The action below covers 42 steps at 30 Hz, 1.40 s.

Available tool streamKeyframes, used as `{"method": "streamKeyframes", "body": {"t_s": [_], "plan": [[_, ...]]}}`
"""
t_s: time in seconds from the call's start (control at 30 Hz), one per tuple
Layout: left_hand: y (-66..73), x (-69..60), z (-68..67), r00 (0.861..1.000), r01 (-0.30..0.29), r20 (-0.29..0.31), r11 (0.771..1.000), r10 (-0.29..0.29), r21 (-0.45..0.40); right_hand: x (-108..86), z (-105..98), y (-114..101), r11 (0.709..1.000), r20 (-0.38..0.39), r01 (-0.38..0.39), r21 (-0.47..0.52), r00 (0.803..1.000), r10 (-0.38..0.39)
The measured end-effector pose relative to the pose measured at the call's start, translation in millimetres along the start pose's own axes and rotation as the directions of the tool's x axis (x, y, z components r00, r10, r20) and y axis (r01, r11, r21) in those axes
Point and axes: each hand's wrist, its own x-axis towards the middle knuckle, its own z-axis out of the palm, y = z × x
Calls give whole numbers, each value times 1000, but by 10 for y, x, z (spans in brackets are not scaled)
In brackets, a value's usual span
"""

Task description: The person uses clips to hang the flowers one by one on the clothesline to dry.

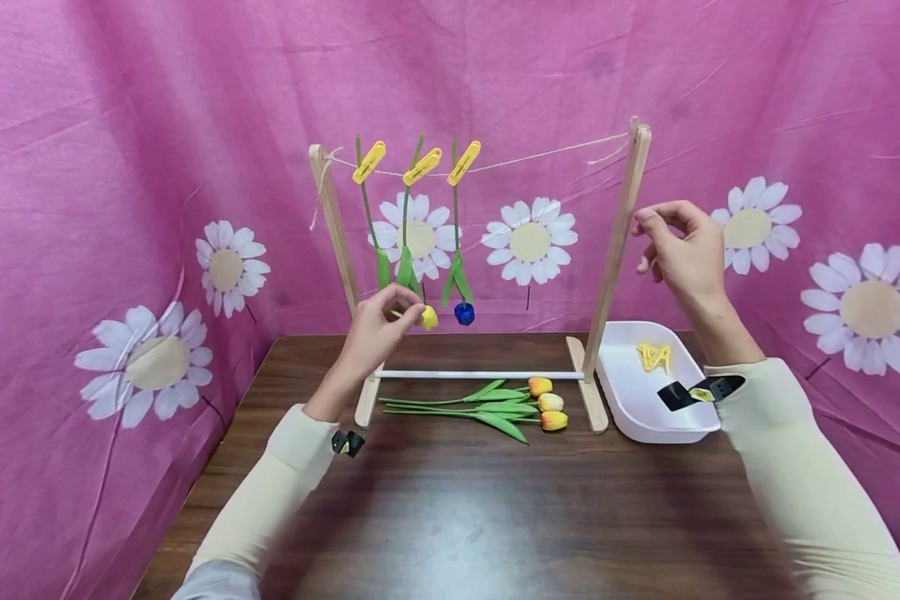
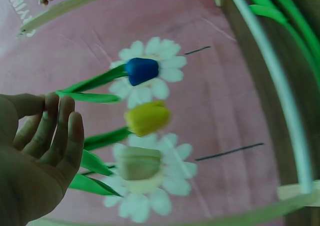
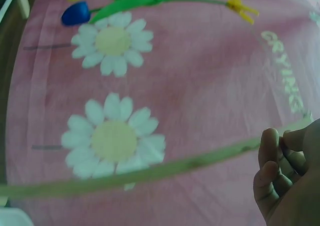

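Observation:
Three artificial tulips hang head down from a string (image 1: 547, 154), each held by a yellow clothespin (image 1: 464, 162). Their heads are a blue tulip (image 1: 464, 313), a yellow tulip (image 1: 431, 317) and a pale tulip (image 2: 141, 163), which the left hand covers in the head view. My left hand (image 1: 381, 327) is in front of the hanging flowers, beside the yellow head, fingers loosely bent with nothing seen between them. Close to the right post (image 1: 617, 258), my right hand (image 1: 682, 250) is raised with relaxed, bent fingers and holds nothing visible.
On the brown table (image 1: 450, 517), several tulips (image 1: 495, 408) lie beside the rack's white crossbar (image 1: 480, 375). A white basin (image 1: 630, 421) with yellow clothespins (image 1: 654, 357) stands right of the rack. Pink cloth (image 1: 495, 67) with daisies surrounds the table's back and sides.

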Motion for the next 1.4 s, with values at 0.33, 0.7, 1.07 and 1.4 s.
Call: {"method": "streamKeyframes", "body": {"t_s": [0.33, 0.7, 1.07, 1.4], "plan": [[-456, -345, -75, 981, 147, 129, 989, -142, -24, -30, -452, 414, 907, 26, -54, -418, 997, 72], [-864, -531, -81, 947, 209, 238, 976, -217, 56, 20, -753, 951, 581, 202, 64, -811, 963, 177], [-1113, -763, 111, 910, 25, 382, 939, -164, 342, 0, -884, 1391, 488, 282, 48, -872, 863, 420], [-1242, -980, 295, 888, -267, 459, 788, -23, 555, -80, -1026, 1783, 478, 277, -54, -876, 756, 593]]}}
